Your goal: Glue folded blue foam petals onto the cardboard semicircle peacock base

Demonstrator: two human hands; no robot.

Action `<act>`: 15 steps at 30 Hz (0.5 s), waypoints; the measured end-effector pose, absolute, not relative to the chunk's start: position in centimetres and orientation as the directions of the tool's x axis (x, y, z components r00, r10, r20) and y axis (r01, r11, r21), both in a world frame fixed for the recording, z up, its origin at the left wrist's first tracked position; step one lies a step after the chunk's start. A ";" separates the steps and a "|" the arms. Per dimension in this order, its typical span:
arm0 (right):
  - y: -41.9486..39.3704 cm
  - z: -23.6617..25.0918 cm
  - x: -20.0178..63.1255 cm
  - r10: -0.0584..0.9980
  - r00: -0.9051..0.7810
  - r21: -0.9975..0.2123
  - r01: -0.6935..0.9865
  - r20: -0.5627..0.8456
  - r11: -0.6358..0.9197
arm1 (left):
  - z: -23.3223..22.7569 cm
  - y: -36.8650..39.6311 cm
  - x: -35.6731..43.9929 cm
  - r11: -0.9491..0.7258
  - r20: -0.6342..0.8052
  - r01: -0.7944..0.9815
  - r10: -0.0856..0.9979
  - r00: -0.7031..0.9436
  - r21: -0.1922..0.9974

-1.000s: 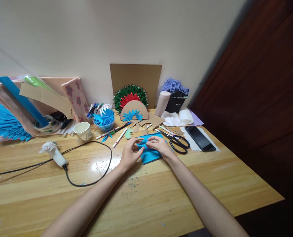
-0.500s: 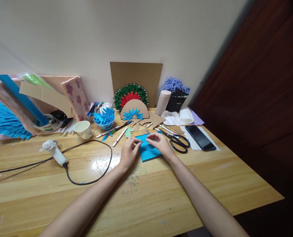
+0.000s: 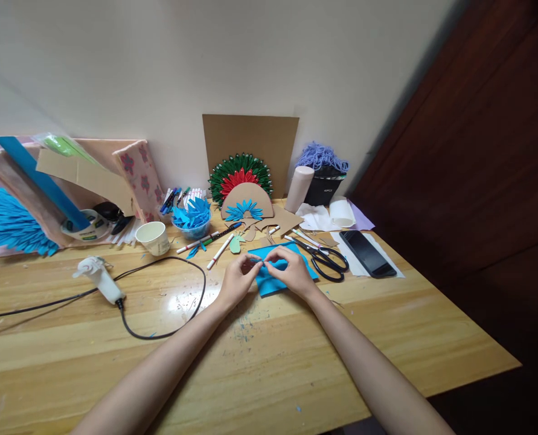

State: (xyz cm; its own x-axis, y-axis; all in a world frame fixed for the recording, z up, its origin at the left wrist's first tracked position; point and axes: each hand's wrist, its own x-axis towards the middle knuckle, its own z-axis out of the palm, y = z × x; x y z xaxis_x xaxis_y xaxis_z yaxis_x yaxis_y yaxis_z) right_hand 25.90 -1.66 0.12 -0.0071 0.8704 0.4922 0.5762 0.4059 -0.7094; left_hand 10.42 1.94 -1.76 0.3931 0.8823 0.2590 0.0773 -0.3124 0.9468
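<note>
Blue paper (image 3: 281, 279): lies flat on the wooden table (image 3: 386, 338), just beside the scissors (image 3: 325, 260), under your fingertips.
Left hand (image 3: 235, 283): your thumb and forefinger pinch the sheet's far edge.
Right hand (image 3: 291, 273): your fingers curl, pinching the same edge, fingertips meeting your left.

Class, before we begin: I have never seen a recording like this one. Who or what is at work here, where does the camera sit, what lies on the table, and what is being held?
No machine here: a person works with two bare hands. The single camera sits on their head, looking down and forward. The left hand and right hand meet over a blue paper sheet on the wooden table, pinching its folded edge. Nearby lie black scissors, a phone, marker pens, a paper cup and a corded glue gun. A green, red and blue paper fan leans on cardboard by the wall.
</note>
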 end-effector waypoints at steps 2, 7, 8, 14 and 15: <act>-1.7 0.1 25.8 0.874 -0.001 -0.716 0.572 0.486 0.400 | -2.0 2.2 10.4 -0.280 0.232 0.069 0.891 0.391 0.958; -1.8 0.3 25.6 0.876 -0.004 -0.711 0.583 0.482 0.394 | -2.2 2.4 10.4 -0.223 0.190 0.032 0.892 0.410 0.974; -1.8 0.3 25.5 0.875 -0.006 -0.707 0.587 0.484 0.395 | -2.2 2.4 10.4 -0.220 0.189 0.029 0.891 0.413 0.975; -1.9 0.3 25.5 0.851 -0.018 -0.643 0.647 0.525 0.410 | -2.2 2.3 10.5 -0.180 0.160 0.005 0.887 0.434 0.984; -1.9 0.3 25.5 0.844 -0.022 -0.627 0.659 0.535 0.415 | -2.3 2.3 10.6 -0.171 0.154 -0.002 0.888 0.434 0.985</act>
